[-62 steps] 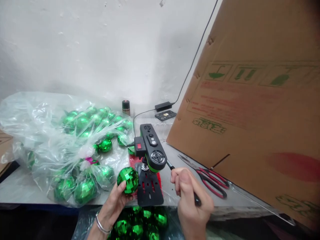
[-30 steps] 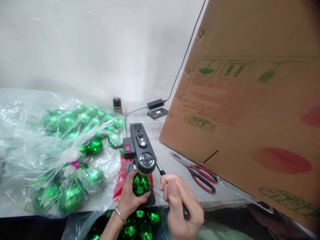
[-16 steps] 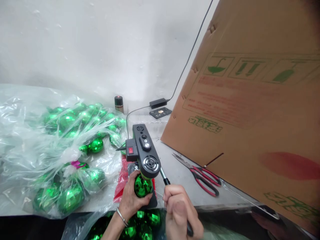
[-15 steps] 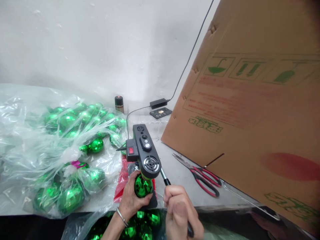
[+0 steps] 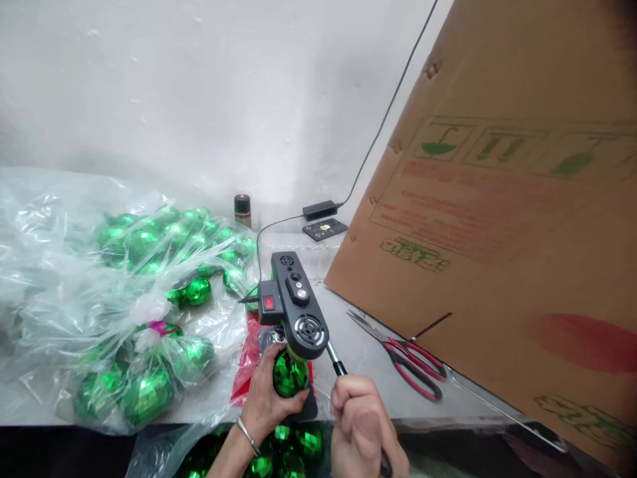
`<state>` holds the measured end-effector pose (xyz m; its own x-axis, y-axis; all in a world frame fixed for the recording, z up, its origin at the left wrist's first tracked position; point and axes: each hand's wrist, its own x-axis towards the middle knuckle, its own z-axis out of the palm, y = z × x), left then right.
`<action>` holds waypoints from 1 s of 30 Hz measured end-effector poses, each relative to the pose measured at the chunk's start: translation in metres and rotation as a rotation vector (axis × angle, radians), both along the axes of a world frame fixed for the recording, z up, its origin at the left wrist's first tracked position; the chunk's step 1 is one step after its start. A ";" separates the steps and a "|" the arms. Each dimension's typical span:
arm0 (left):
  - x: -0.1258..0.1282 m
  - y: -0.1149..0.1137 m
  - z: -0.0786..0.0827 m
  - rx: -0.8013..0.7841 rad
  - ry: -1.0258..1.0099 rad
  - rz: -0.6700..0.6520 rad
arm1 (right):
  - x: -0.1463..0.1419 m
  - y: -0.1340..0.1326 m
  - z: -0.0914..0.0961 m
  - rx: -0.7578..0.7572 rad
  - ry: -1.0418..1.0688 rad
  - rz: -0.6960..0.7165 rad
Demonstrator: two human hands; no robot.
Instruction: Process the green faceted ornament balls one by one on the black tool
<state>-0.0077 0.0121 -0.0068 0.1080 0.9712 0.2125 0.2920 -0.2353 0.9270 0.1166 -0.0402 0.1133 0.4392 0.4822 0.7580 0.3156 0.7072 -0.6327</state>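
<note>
My left hand (image 5: 266,398) is wrapped round a green mirrored ball (image 5: 289,376) and holds it on the black base plate under the head of a small black press machine (image 5: 297,307). My right hand (image 5: 362,428) is closed round the machine's black lever handle (image 5: 336,362), low at the front. The machine has a red switch on its left side and a cable running back along the table.
A clear plastic bag of green mirrored balls (image 5: 134,292) lies to the left. More green balls (image 5: 279,451) sit in a bag below the table edge. Red-handled scissors (image 5: 413,368) lie right of the machine. A large cardboard sheet (image 5: 497,219) leans at the right. A small bottle (image 5: 242,209), power adapter (image 5: 321,210) stand near the wall.
My left hand brought the green ball from beside the machine to under its head. My right hand pulled the lever handle down toward me.
</note>
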 end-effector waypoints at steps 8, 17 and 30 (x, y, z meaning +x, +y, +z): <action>0.002 0.001 -0.006 0.013 -0.009 -0.001 | 0.003 0.001 -0.012 -0.021 0.016 -0.003; 0.001 0.002 0.000 -0.008 -0.021 -0.010 | -0.003 0.006 0.001 0.023 0.041 -0.014; 0.004 0.005 -0.006 0.033 -0.026 -0.003 | -0.016 0.011 0.008 0.026 0.186 -0.088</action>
